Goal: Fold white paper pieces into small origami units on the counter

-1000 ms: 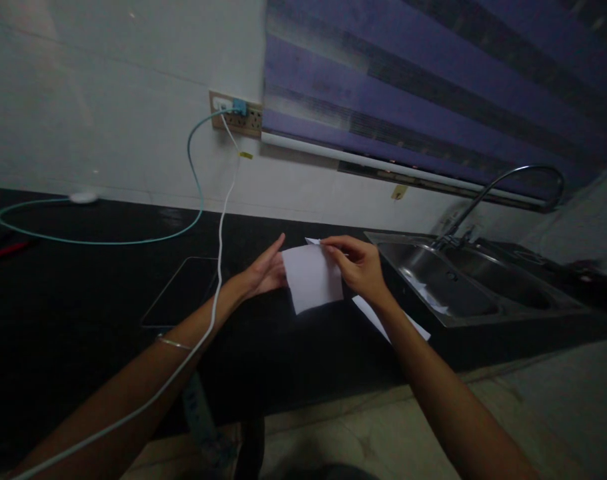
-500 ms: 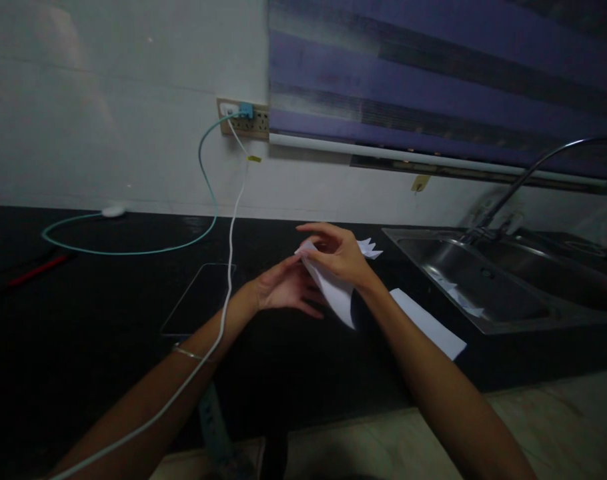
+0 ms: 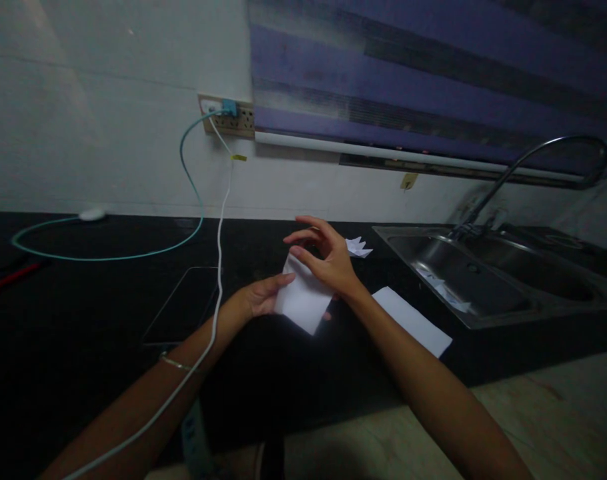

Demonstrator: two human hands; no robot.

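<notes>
A small white sheet of paper (image 3: 303, 303) is held up over the black counter, its flat face toward me. My left hand (image 3: 262, 295) grips its left side, with the thumb in front and the fingers behind, mostly hidden by the sheet. At the top edge, my right hand (image 3: 332, 259) has its thumb against the paper and its index finger curved above; whether a fingertip presses from behind is hidden. Behind my right hand lies a pointed folded paper (image 3: 357, 248). Another white sheet (image 3: 412, 323) rests flat beyond my right forearm.
A dark flat phone or tablet (image 3: 181, 308) lies left of my hands. The white cable (image 3: 220, 247) runs from the wall socket (image 3: 241, 121) across my left forearm. A teal cable (image 3: 118, 258) loops on the counter. At right is a steel sink (image 3: 428, 250) with paper pieces (image 3: 446, 293).
The paper has turned from nearly edge-on to facing me. My left thumb now lies over its front, and my left fingers have gone behind it. The whole view has shifted slightly.
</notes>
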